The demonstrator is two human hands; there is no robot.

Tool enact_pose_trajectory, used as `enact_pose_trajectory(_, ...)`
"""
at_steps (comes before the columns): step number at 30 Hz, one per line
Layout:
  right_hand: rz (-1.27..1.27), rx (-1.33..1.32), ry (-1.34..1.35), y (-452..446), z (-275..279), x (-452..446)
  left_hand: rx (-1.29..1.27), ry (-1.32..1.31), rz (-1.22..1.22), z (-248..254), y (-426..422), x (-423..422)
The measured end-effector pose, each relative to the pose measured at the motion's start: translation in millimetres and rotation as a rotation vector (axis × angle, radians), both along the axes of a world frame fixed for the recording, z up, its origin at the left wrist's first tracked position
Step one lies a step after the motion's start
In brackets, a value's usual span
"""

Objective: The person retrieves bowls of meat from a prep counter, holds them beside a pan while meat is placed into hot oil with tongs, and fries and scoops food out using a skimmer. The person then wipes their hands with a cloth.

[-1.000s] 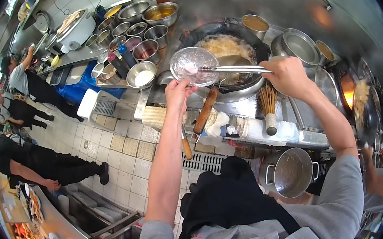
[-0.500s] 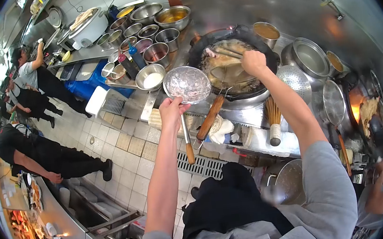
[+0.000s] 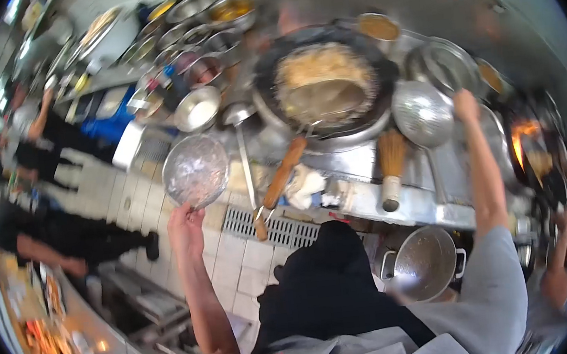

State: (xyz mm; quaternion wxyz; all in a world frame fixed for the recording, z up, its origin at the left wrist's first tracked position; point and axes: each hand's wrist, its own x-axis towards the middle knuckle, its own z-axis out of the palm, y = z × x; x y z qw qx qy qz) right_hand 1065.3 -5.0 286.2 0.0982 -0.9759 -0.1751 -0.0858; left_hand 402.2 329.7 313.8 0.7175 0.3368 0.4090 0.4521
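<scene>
My left hand is pinched on the rim of a shallow, shiny bowl with wet residue inside, held out left of the stove. My right hand is closed at the right, near a metal basin; blur hides what is in its fingers. A black wok contains pale food in bubbling oil. Resting in it is a strainer with a wooden handle. A ladle lies left of the wok. Right of the wok are a perforated skimmer and a bamboo brush.
Metal bowls, one with white contents, crowd the back-left counter. Flame burns at the far right. A two-handled pot stands low in front. Other people stand at left; another person's arm shows at lower right.
My left hand has carried the bowl left and down, away from the wok. My right hand has left the wok for the right side; the chopsticks it held are no longer distinct.
</scene>
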Motion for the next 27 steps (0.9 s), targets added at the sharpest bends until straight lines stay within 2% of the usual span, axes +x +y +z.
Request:
enact_pose_trajectory(1,-0.024,-0.06,-0.005,-13.0,-10.6,24.0,0.006,0.035,0.032,-2.7,-4.7,-12.1)
enact_pose_trajectory(2,0.114,-0.141,-0.11,-42.4,-63.2,97.5,0.011,0.076,0.065,2.2,-13.7,-18.9)
enact_pose_trajectory(4,0.433,-0.976,-0.503,-90.4,-121.7,213.1,0.004,0.051,0.113,-5.9,-24.0,-46.2)
enact_pose_trajectory(5,0.45,-0.994,-0.493,-99.4,-135.4,223.1,-0.04,0.05,0.16,-3.9,-32.3,-55.4)
enact_pose_trajectory(6,0.392,-0.883,-0.425,-88.3,-146.8,207.6,-0.04,0.07,0.202,-27.6,-31.3,-75.7)
enact_pose_trajectory(8,0.244,-0.563,-0.272,-63.8,-172.4,160.8,-0.108,0.114,0.308,-30.5,-48.5,-89.0)
enact_pose_trajectory(12,0.274,-0.235,-0.149,-14.8,-194.1,11.2,-0.195,0.099,0.489,-43.4,-91.1,-125.0)
enact_pose_trajectory(19,0.452,-0.043,-0.055,-3.5,-187.5,-213.7,-0.318,-0.019,0.811,-71.1,-136.4,-193.0)
enact_pose_trajectory(27,0.472,0.003,-0.177,-54.8,-165.9,-306.0,-0.264,-0.155,1.146,-96.4,-154.5,-319.2)
